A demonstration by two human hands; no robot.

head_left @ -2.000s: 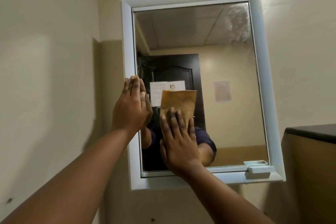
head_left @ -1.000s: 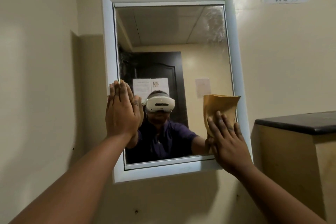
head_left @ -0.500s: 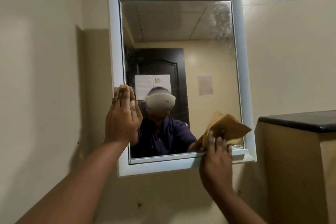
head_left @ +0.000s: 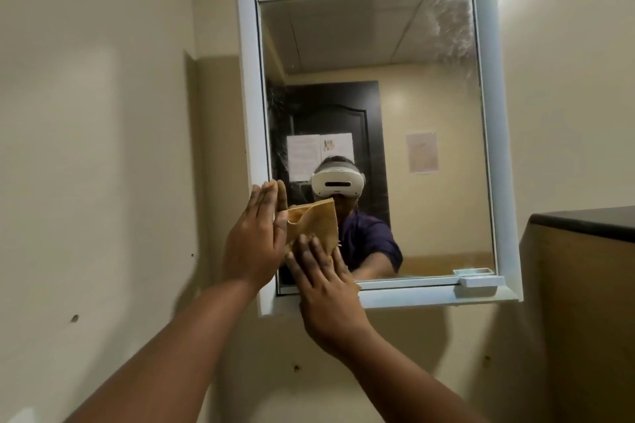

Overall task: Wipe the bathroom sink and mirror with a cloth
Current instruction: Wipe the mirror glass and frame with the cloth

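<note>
Two hands meet at the mirror's lower left corner: the right hand, fingers straight, presses the cloth to the glass; the left hand lies flat on the frame.

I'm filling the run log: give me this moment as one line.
phase: mirror wipe | right hand: presses tan cloth on white-framed wall mirror, lower left | left hand: flat on frame | smears: upper right

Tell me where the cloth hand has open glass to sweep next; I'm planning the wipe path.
Open glass spans the white-framed mirror centre and right, bordered by the smeared top-right corner and the small white ledge below. The lower-left corner is crowded: the left hand rests flat on the frame, the right hand presses the tan cloth.
</note>
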